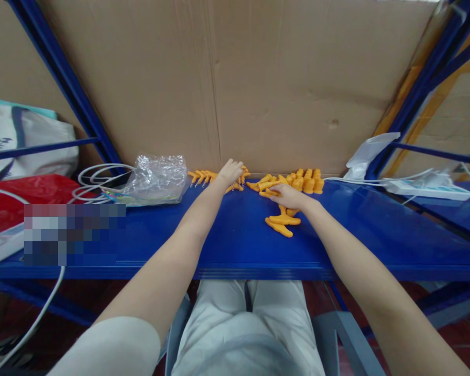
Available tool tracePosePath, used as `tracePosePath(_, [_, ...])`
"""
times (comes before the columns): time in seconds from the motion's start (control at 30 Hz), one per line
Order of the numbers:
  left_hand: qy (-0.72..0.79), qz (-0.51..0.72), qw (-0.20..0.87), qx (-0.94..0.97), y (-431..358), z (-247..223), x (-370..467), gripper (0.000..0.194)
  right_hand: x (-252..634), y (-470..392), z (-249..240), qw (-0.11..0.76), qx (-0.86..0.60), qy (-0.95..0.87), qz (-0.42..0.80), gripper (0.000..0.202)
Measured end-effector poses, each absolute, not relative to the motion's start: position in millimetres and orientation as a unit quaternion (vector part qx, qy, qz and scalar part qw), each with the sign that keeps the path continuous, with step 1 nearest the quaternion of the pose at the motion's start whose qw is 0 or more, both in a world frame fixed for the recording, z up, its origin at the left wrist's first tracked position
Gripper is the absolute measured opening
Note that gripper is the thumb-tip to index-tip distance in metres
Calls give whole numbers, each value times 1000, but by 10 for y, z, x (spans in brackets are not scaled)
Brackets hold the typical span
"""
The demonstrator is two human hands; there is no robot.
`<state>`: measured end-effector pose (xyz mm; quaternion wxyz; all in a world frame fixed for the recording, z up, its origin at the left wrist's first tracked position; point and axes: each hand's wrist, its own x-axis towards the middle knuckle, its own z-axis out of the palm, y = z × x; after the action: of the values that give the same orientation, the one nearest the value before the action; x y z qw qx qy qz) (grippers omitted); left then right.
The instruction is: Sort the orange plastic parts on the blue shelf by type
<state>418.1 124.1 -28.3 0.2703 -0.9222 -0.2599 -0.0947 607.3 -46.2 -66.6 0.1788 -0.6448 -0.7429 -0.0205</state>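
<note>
My left hand [232,171] reaches to the back of the blue table, its fingers curled down among small orange plastic pieces [203,176] with thin dark springs or wires on them. What its fingertips grip is hidden. My right hand [286,197] is closed around a slim orange plastic piece [267,192] beside a pile of similar long orange parts. Just in front of it lie curved orange handle-shaped pieces [284,222]. Behind and to its right stand several orange bottle-shaped parts [312,183] in a tight group.
On the left of the table [235,250] are a clear plastic bag [159,177], a coiled white cable [88,183] and a red bag [31,193]. A white power strip [431,189] lies at the right. Cardboard [266,89] backs the table, between blue metal posts [62,78].
</note>
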Motion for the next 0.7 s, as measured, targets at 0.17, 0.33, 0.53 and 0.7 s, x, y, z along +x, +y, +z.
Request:
tracePosePath(0.17, [-304,-78,234,-920,1212,-268,4245,37,6060,-476,-640,180,-661,-729,5,35])
tracePosePath(0.33, [-370,-38,196,-907,1288,-237,4289,36,5997,-511,-617,176,-670,-721,3,33])
tracePosePath(0.53, [-399,-55,77,-912,1437,-236,4272,42,5974,-513,-645,182,-680,-711,-18,29])
tracePosePath(0.7, [-418,-69,28,-905,1413,-255,4210,54,5939,-467,-692,210,-678,-704,-32,30])
